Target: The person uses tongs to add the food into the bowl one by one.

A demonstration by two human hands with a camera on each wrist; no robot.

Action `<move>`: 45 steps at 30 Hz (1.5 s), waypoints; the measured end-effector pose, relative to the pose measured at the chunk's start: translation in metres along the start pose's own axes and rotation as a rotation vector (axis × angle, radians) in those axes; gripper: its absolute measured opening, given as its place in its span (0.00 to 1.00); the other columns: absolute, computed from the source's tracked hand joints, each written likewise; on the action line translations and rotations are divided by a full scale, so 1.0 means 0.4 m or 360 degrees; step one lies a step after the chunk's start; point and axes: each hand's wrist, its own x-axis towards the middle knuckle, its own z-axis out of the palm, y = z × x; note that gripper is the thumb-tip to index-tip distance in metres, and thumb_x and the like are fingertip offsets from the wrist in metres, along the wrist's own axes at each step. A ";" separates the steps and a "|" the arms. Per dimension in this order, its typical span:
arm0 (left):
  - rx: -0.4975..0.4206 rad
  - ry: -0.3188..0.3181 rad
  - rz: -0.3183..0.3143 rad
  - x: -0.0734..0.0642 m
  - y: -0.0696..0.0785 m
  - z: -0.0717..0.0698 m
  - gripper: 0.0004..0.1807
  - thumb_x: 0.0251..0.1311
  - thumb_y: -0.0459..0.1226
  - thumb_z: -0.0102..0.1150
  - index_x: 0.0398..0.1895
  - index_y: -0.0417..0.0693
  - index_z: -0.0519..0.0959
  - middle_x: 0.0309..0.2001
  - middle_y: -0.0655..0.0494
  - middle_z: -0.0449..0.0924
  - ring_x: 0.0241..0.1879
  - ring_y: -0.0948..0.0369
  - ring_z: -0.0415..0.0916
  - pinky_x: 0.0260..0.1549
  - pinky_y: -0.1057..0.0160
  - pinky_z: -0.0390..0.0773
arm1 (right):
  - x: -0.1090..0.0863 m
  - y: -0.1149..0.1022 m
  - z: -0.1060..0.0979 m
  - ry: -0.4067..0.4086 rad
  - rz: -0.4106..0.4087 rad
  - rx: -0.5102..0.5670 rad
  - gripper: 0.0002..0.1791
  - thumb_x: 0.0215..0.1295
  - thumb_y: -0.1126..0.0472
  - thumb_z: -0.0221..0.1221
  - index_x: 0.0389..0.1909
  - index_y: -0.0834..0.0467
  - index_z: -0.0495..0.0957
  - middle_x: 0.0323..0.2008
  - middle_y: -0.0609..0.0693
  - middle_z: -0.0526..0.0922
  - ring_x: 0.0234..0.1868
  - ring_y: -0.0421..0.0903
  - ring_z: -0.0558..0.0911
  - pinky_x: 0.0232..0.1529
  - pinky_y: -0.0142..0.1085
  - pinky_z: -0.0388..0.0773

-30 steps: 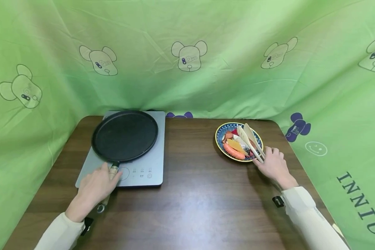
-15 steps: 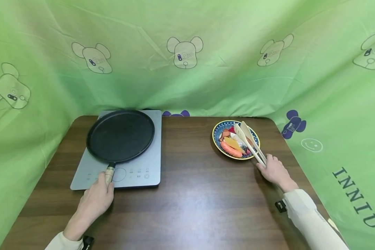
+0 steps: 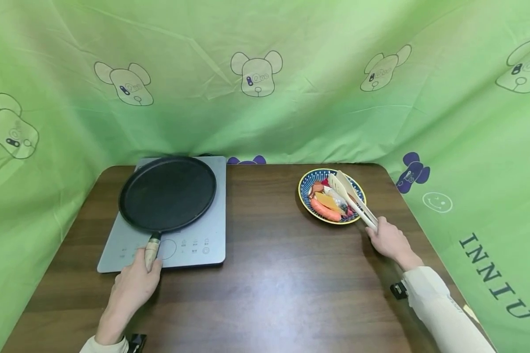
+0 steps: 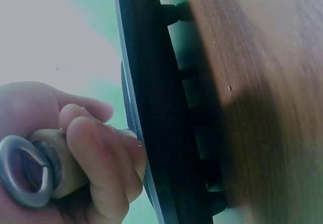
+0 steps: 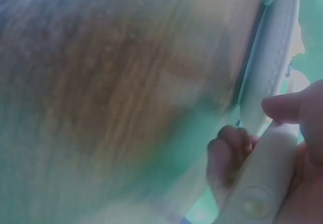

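Note:
A flat black round pan (image 3: 168, 193) sits on a silver induction cooker (image 3: 214, 233) at the left. My left hand (image 3: 132, 289) grips its light wooden handle (image 3: 151, 251); the left wrist view shows a metal ring (image 4: 30, 199) at the handle's end. At the right, my right hand (image 3: 392, 241) holds pale tongs (image 3: 357, 208), their arms apart and their tips over a blue patterned plate (image 3: 306, 184) with a yellow rim. On the plate lie an orange sausage (image 3: 323, 211), an orange-yellow slice (image 3: 326, 199) and other food pieces, partly covered by the tongs.
A dark wooden table (image 3: 265, 274) bears everything, with bare wood between cooker and plate. A green curtain (image 3: 194, 113) with bear-head prints hangs behind and along both sides. The cooker stands on short feet (image 4: 171, 14).
My left hand has slid back along the pan handle toward its end and curled round it. My right hand has drawn slightly back, leaving more of the tongs showing. The view has shifted a little.

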 end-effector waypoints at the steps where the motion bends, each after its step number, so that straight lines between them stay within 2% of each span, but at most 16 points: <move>1: -0.0005 0.0003 -0.0001 0.000 0.002 0.001 0.32 0.68 0.49 0.39 0.63 0.32 0.53 0.27 0.41 0.71 0.22 0.49 0.68 0.18 0.54 0.64 | -0.003 0.001 -0.004 -0.0009 0.0004 0.0002 0.19 0.68 0.54 0.50 0.39 0.69 0.64 0.22 0.61 0.71 0.21 0.58 0.73 0.21 0.52 0.69; 6: -0.0059 0.0009 -0.0007 0.003 0.012 0.008 0.32 0.68 0.51 0.39 0.62 0.33 0.55 0.26 0.43 0.70 0.22 0.50 0.69 0.18 0.55 0.64 | -0.011 0.009 -0.022 -0.0030 0.0053 0.0006 0.25 0.69 0.45 0.47 0.40 0.67 0.64 0.21 0.59 0.70 0.20 0.55 0.71 0.19 0.47 0.66; 11: -0.0097 0.0003 -0.0021 0.005 0.017 0.013 0.31 0.68 0.51 0.39 0.61 0.34 0.55 0.24 0.45 0.68 0.20 0.52 0.67 0.16 0.57 0.63 | -0.011 0.016 -0.028 -0.0007 0.0051 -0.0025 0.31 0.69 0.36 0.41 0.39 0.64 0.64 0.20 0.59 0.69 0.20 0.56 0.71 0.18 0.48 0.65; 18: -0.0033 0.0033 -0.0037 0.006 0.017 0.008 0.30 0.68 0.48 0.39 0.60 0.30 0.53 0.25 0.40 0.70 0.20 0.49 0.68 0.17 0.55 0.64 | -0.016 0.018 -0.029 0.0081 0.0033 -0.0090 0.31 0.69 0.37 0.43 0.37 0.66 0.66 0.19 0.60 0.71 0.20 0.59 0.74 0.19 0.52 0.68; 21: -0.0021 0.0031 -0.0040 0.006 0.012 0.001 0.30 0.69 0.48 0.38 0.59 0.30 0.53 0.24 0.40 0.69 0.19 0.50 0.67 0.16 0.55 0.63 | -0.018 0.010 -0.039 0.0100 0.0000 -0.0078 0.30 0.70 0.39 0.44 0.37 0.67 0.66 0.19 0.60 0.71 0.20 0.58 0.74 0.19 0.52 0.68; 26: -0.0017 0.0046 -0.0029 0.005 0.006 -0.007 0.30 0.69 0.49 0.37 0.59 0.29 0.53 0.24 0.41 0.68 0.18 0.50 0.66 0.15 0.56 0.62 | -0.027 -0.011 -0.079 0.0069 -0.0128 -0.0067 0.27 0.70 0.41 0.46 0.38 0.65 0.67 0.20 0.57 0.72 0.19 0.54 0.73 0.18 0.48 0.68; 32: -0.0009 0.0058 -0.0046 0.006 0.006 -0.004 0.30 0.69 0.49 0.37 0.59 0.29 0.53 0.24 0.41 0.68 0.19 0.50 0.66 0.15 0.56 0.62 | -0.044 -0.035 -0.117 0.0025 -0.0267 -0.0166 0.23 0.71 0.43 0.45 0.35 0.61 0.67 0.19 0.53 0.70 0.18 0.52 0.73 0.17 0.48 0.67; 37: 0.0000 0.0071 -0.0041 0.007 0.005 -0.002 0.30 0.69 0.48 0.38 0.59 0.29 0.53 0.24 0.40 0.68 0.19 0.50 0.66 0.15 0.56 0.62 | -0.058 -0.051 -0.129 0.0022 -0.0276 -0.0243 0.22 0.72 0.42 0.44 0.30 0.57 0.64 0.17 0.51 0.68 0.16 0.50 0.70 0.15 0.47 0.65; 45: -0.0016 0.0045 -0.0032 0.004 0.003 0.004 0.30 0.69 0.48 0.37 0.58 0.29 0.53 0.24 0.41 0.68 0.19 0.50 0.66 0.15 0.56 0.62 | -0.083 -0.079 -0.150 0.0024 -0.0278 -0.0367 0.23 0.70 0.41 0.45 0.27 0.56 0.63 0.17 0.50 0.67 0.15 0.50 0.69 0.13 0.46 0.63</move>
